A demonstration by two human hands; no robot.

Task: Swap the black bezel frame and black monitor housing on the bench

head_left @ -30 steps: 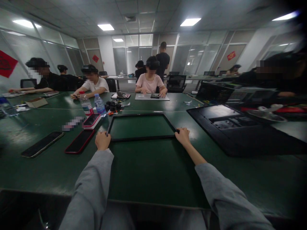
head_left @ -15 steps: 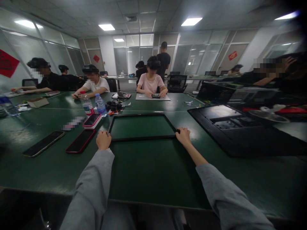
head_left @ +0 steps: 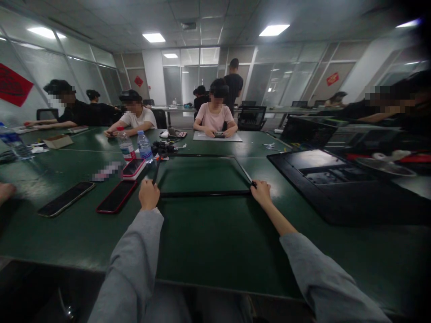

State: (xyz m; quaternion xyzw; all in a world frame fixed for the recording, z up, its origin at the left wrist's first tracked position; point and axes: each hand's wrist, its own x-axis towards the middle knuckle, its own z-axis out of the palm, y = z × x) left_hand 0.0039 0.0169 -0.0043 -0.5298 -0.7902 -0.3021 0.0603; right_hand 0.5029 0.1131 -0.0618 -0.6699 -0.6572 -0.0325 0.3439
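Note:
Both my hands grip a thin black rectangular frame (head_left: 205,194) at its near corners. My left hand (head_left: 149,194) is closed around the near left corner. My right hand (head_left: 261,193) is closed on the near right corner, thumb along the side bar. Green tabletop shows through the frame's opening. The far bar looks raised off the table, and a pale strip runs down the inside of the right bar. Just left of my left hand lies a phone with a red edge (head_left: 116,197).
A dark phone (head_left: 66,199), a pink-edged white box (head_left: 134,168) and two bottles (head_left: 144,147) stand left. To the right lies a large black panel (head_left: 319,188). Cables (head_left: 163,147) sit beyond the frame. A co-worker's hand (head_left: 6,192) rests at the left edge; other people sit across the table.
The frame's far bar has risen slightly, while both my hands keep their hold. A co-worker's hand has come in at the left edge. The whole view has shifted a little.

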